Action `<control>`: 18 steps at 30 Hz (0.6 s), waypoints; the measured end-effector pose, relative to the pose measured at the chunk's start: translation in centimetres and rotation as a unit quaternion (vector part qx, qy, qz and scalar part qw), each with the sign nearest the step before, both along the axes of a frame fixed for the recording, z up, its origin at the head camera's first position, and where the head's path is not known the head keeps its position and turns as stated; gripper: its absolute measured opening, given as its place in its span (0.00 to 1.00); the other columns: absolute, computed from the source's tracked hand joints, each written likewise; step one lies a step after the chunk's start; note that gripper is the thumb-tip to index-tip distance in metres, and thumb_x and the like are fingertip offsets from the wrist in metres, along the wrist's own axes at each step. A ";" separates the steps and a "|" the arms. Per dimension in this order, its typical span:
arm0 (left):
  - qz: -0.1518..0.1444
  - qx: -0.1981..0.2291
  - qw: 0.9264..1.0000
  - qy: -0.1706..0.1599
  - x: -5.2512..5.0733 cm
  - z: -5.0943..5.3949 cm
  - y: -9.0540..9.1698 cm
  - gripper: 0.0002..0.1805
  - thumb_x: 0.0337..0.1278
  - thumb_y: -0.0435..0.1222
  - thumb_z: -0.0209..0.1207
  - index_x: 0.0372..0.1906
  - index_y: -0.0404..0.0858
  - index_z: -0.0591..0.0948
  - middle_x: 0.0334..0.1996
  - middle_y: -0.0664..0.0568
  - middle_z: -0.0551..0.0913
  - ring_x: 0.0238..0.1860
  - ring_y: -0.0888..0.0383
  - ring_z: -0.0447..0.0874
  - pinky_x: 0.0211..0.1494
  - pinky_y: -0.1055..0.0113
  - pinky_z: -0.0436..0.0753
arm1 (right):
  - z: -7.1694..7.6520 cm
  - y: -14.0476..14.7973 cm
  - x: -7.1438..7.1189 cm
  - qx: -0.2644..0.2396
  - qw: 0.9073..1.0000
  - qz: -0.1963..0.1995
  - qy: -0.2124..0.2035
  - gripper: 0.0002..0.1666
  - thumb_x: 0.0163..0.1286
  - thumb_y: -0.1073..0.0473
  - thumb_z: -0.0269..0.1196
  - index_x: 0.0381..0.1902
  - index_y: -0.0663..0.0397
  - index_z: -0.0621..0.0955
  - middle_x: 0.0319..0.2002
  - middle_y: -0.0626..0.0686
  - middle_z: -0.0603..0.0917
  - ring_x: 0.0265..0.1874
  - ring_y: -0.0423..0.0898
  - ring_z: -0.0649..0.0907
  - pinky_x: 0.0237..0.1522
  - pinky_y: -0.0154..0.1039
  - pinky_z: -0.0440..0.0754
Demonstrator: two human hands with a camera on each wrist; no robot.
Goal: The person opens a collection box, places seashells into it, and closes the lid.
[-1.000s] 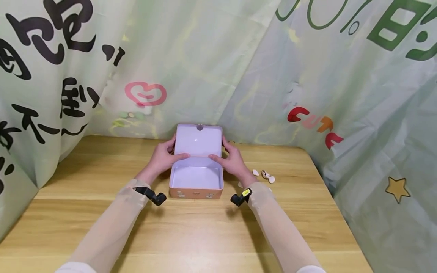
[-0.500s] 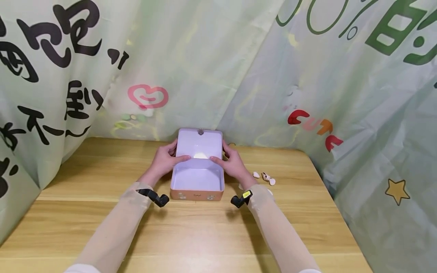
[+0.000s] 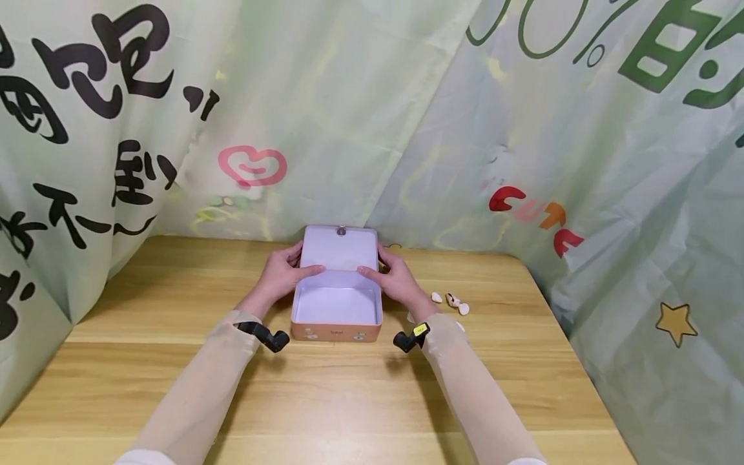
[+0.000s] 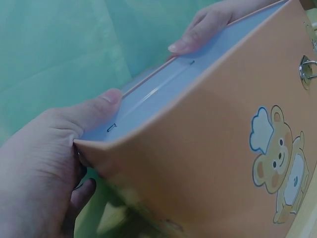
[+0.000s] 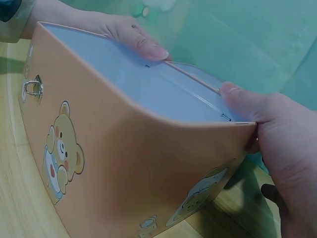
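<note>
A tin box (image 3: 336, 333) stands on the table with its hinged lid (image 3: 340, 248) raised and leaning back. Its outside is orange with printed bears and a metal clasp loop; the inside is pale lavender and nothing shows in it. My left hand (image 3: 278, 271) grips the back left corner, thumb over the hinge-side edge. At the back right corner my right hand (image 3: 400, 272) does likewise, its thumb reaching inward. In the wrist views both thumbs press on the rim near the hinge. The other fingers are mostly hidden behind the box and lid.
Several small whitish pieces (image 3: 462, 309) lie right of the box, some partly covered by the right forearm; their kind is unclear. A printed cloth (image 3: 349, 129) hangs behind the wooden table (image 3: 325, 400). The table's right edge runs beyond the right arm.
The lid has tilted farther back, its top edge now lower in the head view. Both hands keep their hold at the back corners. The view has shifted slightly.
</note>
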State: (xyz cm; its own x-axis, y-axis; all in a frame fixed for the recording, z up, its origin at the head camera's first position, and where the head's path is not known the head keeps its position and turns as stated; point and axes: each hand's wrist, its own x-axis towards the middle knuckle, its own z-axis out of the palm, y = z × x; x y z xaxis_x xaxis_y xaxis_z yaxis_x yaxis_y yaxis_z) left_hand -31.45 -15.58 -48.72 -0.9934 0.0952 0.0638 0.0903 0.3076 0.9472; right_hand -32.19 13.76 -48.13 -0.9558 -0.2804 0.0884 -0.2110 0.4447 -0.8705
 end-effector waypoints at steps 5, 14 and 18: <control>0.004 -0.005 1.000 -0.007 0.2 0.1 -0.1 0.59 0.51 0.52 0.81 0.81 0.32 0.63 0.77 0.37 0.67 0.75 0.44 0.69 0.71 0.52 0.74 | -0.1 -0.1 -0.1 -0.011 1.000 0.001 -0.010 0.54 0.73 0.44 0.72 0.85 0.55 0.58 0.80 0.57 0.64 0.75 0.56 0.70 0.69 0.49 0.74; 0.003 -0.018 1.000 0.004 0.2 0.2 -0.1 0.58 0.51 0.53 0.81 0.80 0.31 0.65 0.76 0.37 0.68 0.73 0.43 0.72 0.70 0.53 0.76 | 0.1 -0.1 0.0 0.002 1.000 -0.003 -0.012 0.54 0.73 0.43 0.72 0.84 0.55 0.58 0.81 0.58 0.63 0.75 0.58 0.69 0.70 0.51 0.73; 0.007 -0.033 0.999 0.022 0.3 0.4 -0.1 0.55 0.51 0.53 0.81 0.78 0.31 0.69 0.73 0.36 0.72 0.70 0.43 0.76 0.67 0.53 0.78 | 0.3 -0.1 0.1 0.010 1.000 0.001 -0.008 0.54 0.73 0.42 0.72 0.84 0.55 0.59 0.80 0.57 0.65 0.74 0.58 0.70 0.69 0.51 0.74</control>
